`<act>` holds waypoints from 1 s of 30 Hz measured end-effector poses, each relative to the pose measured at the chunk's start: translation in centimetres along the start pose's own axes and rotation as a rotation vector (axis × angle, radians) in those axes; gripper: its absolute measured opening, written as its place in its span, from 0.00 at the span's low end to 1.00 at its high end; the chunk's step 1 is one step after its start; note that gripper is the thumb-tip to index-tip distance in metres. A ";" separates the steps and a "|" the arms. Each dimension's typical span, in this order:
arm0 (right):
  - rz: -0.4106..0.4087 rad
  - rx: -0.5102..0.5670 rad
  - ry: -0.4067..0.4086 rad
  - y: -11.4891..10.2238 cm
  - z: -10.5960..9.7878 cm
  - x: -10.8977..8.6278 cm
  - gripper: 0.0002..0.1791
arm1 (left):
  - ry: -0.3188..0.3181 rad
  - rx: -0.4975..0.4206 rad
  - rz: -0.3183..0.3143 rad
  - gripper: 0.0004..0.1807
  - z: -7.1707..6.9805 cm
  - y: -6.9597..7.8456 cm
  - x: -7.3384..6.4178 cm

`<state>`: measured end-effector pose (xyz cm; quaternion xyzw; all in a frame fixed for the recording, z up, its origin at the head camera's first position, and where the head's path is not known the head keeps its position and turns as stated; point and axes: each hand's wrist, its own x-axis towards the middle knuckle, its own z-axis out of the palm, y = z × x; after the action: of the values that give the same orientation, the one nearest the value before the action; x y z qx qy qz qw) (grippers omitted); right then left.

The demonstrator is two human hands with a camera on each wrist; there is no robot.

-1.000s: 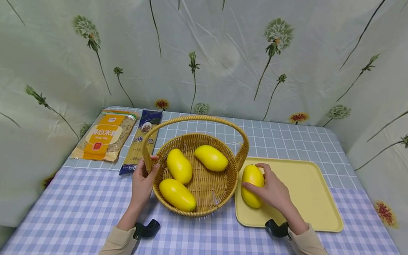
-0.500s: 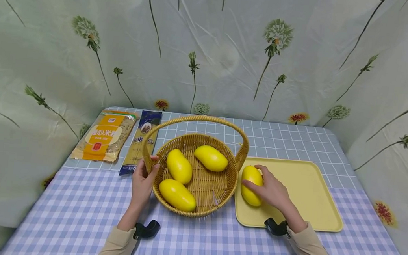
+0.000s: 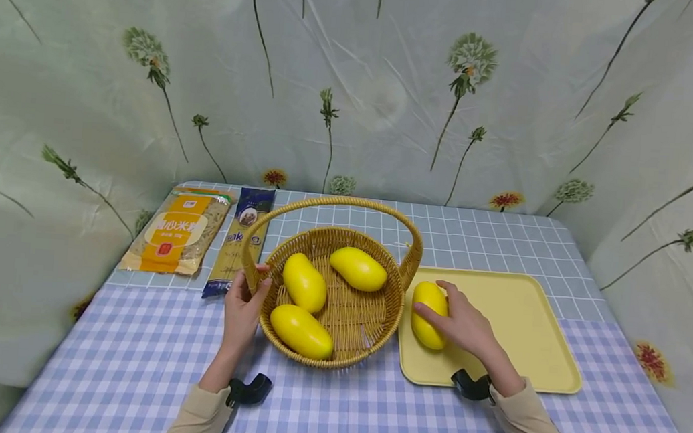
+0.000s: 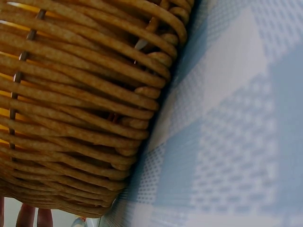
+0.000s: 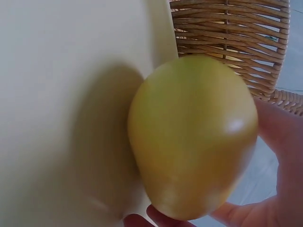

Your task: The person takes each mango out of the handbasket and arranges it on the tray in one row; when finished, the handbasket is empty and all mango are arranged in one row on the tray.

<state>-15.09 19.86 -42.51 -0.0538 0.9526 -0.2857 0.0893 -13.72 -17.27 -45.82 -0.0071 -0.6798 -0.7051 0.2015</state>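
Observation:
A wicker basket [image 3: 354, 321] with an arched handle stands mid-table, three yellow mangoes inside: one at the left [image 3: 304, 282], one at the back right [image 3: 357, 269], one at the front left [image 3: 301, 332]. My left hand [image 3: 242, 310] holds the basket's left side at the foot of the handle; the left wrist view shows woven wall [image 4: 80, 94] and a few fingertips. Another mango [image 3: 430, 299] is in the grip of my right hand [image 3: 466, 322], thumb on the near side, fingers round the far end. It is over the left part of a yellow tray [image 3: 507, 328].
At the back left lie an orange-labelled clear food bag [image 3: 179, 231] and a blue-and-gold packet [image 3: 239, 242]. The tray's left edge sits right beside the basket. A checked cloth [image 3: 332, 417] covers the table, and a flower-printed curtain [image 3: 385, 98] hangs behind.
The mango in my right hand has shifted slightly, its near end a little farther back than a second ago. My left hand and the basket have stayed put.

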 end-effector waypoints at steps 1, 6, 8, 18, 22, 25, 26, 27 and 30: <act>0.002 -0.004 0.002 0.0 -0.1 -0.1 0.48 | 0.002 0.001 0.004 0.15 0.0 -0.2 0.0; 0.011 -0.012 0.008 0.0 -0.6 -0.5 0.47 | 0.005 0.013 0.029 0.15 -0.2 -0.7 0.1; 0.012 -0.011 0.011 0.1 -0.9 -0.7 0.47 | 0.006 0.009 0.024 0.15 -0.1 -0.6 0.1; -0.055 -0.060 0.171 0.6 -1.4 -2.1 0.37 | -0.004 0.018 0.023 0.15 0.6 2.0 -0.4; -0.084 -0.089 0.267 0.1 -1.6 -2.8 0.31 | -0.004 0.018 0.020 0.15 0.7 2.2 -0.4; -0.137 -0.081 0.352 -0.6 -1.5 -3.2 0.24 | -0.008 0.006 0.030 0.15 0.7 2.2 -0.4; -0.164 -0.075 0.385 -0.9 -1.4 -3.3 0.22 | -0.009 0.004 0.033 0.15 0.7 2.2 -0.4; -0.198 -0.068 0.420 -1.2 -1.3 -3.3 0.20 | -0.010 0.003 0.036 0.15 0.6 2.1 -0.4; -0.319 -0.048 0.511 -2.2 -1.1 -3.4 0.15 | -0.011 0.004 0.036 0.14 0.6 2.1 -0.4</act>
<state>-11.89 19.09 -39.91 -0.1313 0.9302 -0.2779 -0.2008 -12.91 -16.55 -43.89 -0.0227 -0.6821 -0.7000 0.2102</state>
